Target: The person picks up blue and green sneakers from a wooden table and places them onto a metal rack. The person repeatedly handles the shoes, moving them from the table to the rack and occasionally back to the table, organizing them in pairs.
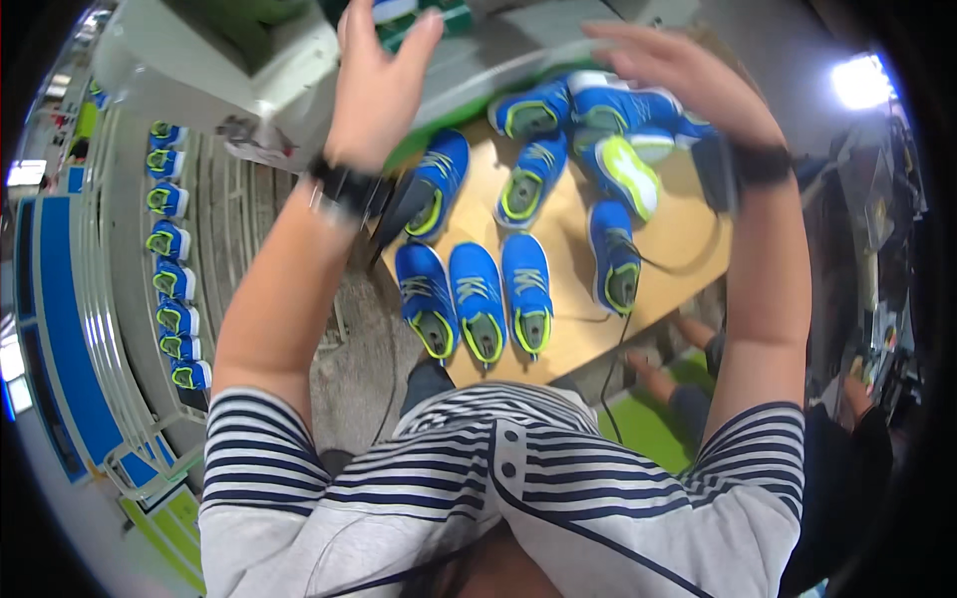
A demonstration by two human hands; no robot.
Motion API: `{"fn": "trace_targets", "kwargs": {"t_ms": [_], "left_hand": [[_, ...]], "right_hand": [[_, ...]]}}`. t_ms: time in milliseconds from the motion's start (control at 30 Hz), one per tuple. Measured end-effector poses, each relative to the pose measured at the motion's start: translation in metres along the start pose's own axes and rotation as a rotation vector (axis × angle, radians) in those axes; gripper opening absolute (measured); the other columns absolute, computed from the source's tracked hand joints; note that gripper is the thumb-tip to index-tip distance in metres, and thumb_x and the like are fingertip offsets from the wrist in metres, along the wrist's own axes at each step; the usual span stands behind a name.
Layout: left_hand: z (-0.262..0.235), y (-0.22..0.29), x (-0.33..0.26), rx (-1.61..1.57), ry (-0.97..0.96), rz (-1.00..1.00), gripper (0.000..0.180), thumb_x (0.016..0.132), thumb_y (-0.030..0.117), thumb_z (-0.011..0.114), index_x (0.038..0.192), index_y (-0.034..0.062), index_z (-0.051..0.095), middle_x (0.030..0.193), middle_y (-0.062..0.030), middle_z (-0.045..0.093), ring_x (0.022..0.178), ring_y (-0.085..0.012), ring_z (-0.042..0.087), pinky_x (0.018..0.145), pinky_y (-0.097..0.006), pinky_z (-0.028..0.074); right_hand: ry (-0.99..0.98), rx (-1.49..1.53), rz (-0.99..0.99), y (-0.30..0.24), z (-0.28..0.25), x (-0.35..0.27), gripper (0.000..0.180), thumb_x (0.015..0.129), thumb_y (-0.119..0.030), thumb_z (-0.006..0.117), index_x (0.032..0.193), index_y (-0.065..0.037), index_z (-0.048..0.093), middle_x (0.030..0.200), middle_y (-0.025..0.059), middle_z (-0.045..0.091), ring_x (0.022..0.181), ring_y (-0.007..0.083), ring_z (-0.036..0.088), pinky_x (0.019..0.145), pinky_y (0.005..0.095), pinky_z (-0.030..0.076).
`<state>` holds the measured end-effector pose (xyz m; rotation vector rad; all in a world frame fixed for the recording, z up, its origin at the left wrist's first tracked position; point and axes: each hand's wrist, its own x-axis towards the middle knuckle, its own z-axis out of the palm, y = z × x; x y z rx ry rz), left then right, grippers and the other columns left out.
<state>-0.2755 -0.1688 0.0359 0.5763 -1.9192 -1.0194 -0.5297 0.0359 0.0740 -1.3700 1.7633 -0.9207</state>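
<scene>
My left hand (382,88) reaches up to the top edge, thumb and fingers spread apart. Just beyond it, partly cut off by the frame, are a bit of a blue shoe (395,10) and a green block-like part (444,20); whether I touch them cannot be seen. Blurred by motion, my right hand (663,72) hovers with fingers stretched out above a pile of blue sneakers (623,105). On the wooden table, three blue sneakers (477,299) stand in a row nearest me, toes pointing away. One sneaker (628,174) lies on its side, showing its yellow-green and white sole.
A grey machine body (538,45) with a green edge borders the table (573,289) at the far side. At left, a rack (224,214) carries a column of blue sneakers (169,249). Another person's arm (653,379) shows at lower right. A dark cable (610,399) hangs off the table's edge.
</scene>
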Motion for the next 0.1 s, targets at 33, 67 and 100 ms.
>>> {"fn": "trace_targets", "kwargs": {"t_ms": [33, 67, 100], "left_hand": [[-0.004, 0.010, -0.036, -0.093, -0.114, -0.048, 0.055, 0.089, 0.032, 0.073, 0.133, 0.0047, 0.052, 0.136, -0.0223, 0.052, 0.132, -0.0347, 0.047, 0.111, -0.045, 0.037], [-0.018, 0.006, -0.069, 0.116, -0.243, 0.012, 0.055, 0.089, 0.029, 0.073, 0.135, 0.0075, 0.052, 0.142, -0.0197, 0.050, 0.137, -0.0314, 0.044, 0.115, -0.044, 0.034], [-0.023, -0.008, -0.098, 0.310, -0.390, 0.092, 0.055, 0.089, 0.027, 0.073, 0.137, 0.0102, 0.053, 0.147, -0.0171, 0.047, 0.141, -0.0281, 0.041, 0.118, -0.044, 0.030]], "right_hand": [[-0.083, -0.021, -0.008, 0.007, -0.002, -0.045, 0.048, 0.096, -0.024, 0.067, 0.141, -0.010, 0.059, 0.128, 0.0111, 0.066, 0.117, 0.0225, 0.064, 0.097, 0.0372, 0.050], [-0.006, -0.219, -0.042, 0.008, 0.013, -0.071, 0.050, 0.098, -0.023, 0.065, 0.145, -0.007, 0.054, 0.137, 0.0101, 0.060, 0.127, 0.0221, 0.056, 0.107, 0.0369, 0.041], [0.004, -0.220, -0.031, 0.014, 0.008, -0.075, 0.050, 0.098, -0.023, 0.065, 0.145, -0.007, 0.054, 0.137, 0.0101, 0.060, 0.127, 0.0221, 0.056, 0.107, 0.0369, 0.041]]}}
